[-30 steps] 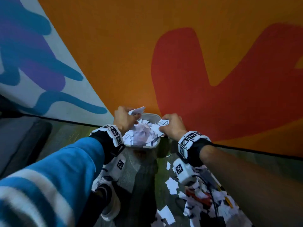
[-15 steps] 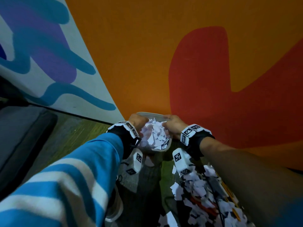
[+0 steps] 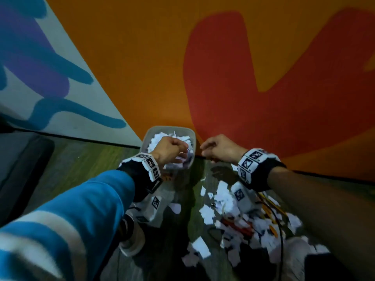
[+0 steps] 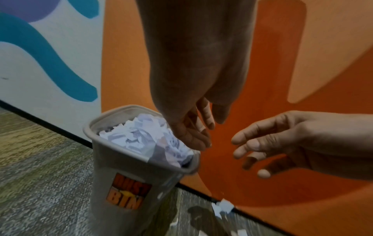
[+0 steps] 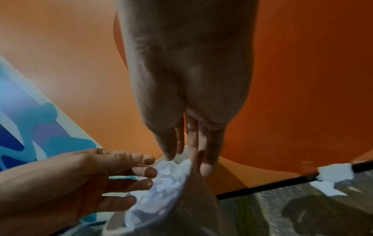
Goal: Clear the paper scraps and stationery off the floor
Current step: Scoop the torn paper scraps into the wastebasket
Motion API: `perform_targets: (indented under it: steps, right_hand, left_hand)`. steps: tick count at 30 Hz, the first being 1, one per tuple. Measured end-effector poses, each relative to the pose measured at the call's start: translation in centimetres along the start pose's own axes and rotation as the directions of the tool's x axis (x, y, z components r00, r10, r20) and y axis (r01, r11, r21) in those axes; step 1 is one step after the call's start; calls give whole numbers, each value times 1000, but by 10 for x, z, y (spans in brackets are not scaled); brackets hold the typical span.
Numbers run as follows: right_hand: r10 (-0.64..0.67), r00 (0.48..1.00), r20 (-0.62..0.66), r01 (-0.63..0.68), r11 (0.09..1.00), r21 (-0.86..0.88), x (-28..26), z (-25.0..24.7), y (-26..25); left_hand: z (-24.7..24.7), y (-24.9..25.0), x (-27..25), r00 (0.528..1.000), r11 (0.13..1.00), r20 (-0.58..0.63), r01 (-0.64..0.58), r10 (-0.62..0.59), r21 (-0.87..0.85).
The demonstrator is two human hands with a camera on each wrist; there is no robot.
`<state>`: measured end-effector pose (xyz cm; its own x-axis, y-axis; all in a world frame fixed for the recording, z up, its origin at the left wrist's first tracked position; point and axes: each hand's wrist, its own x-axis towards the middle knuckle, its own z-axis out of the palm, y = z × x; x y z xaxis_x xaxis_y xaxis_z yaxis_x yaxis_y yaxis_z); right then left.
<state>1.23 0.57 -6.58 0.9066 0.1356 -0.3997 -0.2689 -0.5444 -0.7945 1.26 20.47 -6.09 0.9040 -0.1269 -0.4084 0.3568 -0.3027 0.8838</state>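
Observation:
A grey dust bin (image 3: 148, 136) stands against the wall, heaped with white paper scraps (image 3: 161, 138). My left hand (image 3: 172, 151) hovers over the bin's right side with loosely hanging fingers that hold nothing (image 4: 189, 135). Just right of the bin, my right hand (image 3: 218, 149) is off the rim, its fingers relaxed and empty (image 4: 282, 143). More white scraps (image 3: 223, 201) lie on the carpet under my right forearm, mixed with orange and yellow pencils (image 3: 269, 203) and a red item (image 3: 239, 227).
The orange and red painted wall (image 3: 203, 57) stands right behind the bin. A dark cushion (image 3: 24, 169) lies on the floor at far left. My shoe (image 3: 132, 240) is below the left forearm. A few scraps (image 4: 224, 206) sit at the wall's foot.
Both hands, which were down on the heap of paper in the bin, have lifted off. The right hand has moved right, clear of the rim.

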Motion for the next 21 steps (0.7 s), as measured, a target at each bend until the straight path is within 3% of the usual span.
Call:
perform_targets:
  steps: [4, 8, 14, 17, 21]
  right_hand:
    - [134, 987, 86, -127, 988, -85, -19, -15, 54]
    - [260, 960, 109, -252, 965, -77, -29, -20, 123]
    - [303, 953, -14, -302, 944, -130, -38, -2, 211]
    - [315, 939, -136, -335, 928, -164, -41, 13, 248]
    - [383, 918, -102, -395, 908, -139, -49, 29, 282]
  left_hand:
    - [36, -27, -7, 991, 984, 129, 2, -25, 177]
    - [64, -63, 5, 967, 958, 222, 61, -126, 279]
    - [116, -138, 27, 971, 965, 169, 127, -168, 229]
    - [147, -177, 32, 973, 956, 163, 116, -164, 270]
    - [185, -198, 34, 967, 946, 193, 102, -167, 306]
